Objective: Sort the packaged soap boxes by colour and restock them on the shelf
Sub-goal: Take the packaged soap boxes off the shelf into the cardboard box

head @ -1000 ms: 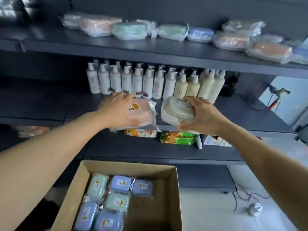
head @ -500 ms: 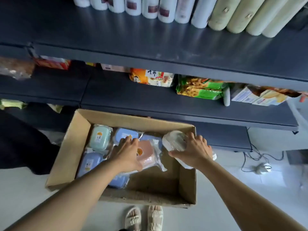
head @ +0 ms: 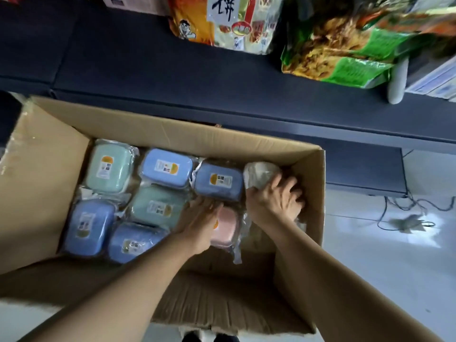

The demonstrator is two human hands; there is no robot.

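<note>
A brown cardboard box (head: 44,169) is shown holding wrapped soap boxes; two are mint green (head: 106,166) (head: 155,206), four are blue (head: 166,166) (head: 218,180) (head: 87,227) (head: 134,241), one is pink (head: 225,227), one is off-white (head: 259,176); white labels with orange marks are seen on several; the shelf (head: 172,80) is dark blue-grey; snack bags are coloured orange-yellow (head: 222,21) and green (head: 345,53); the floor (head: 394,267) is glossy white.

Soap packs set in a box below a shelf

Six plastic-wrapped blue and green soap boxes (head: 153,193) are packed in the left part of the open brown cardboard carton (head: 49,154); a pink wrapped soap box (head: 225,229) is placed right of them, a white wrapped soap box (head: 259,177) at the right wall. Behind the carton, two printed snack bags (head: 340,43) are laid on the dark shelf (head: 148,70).
</note>
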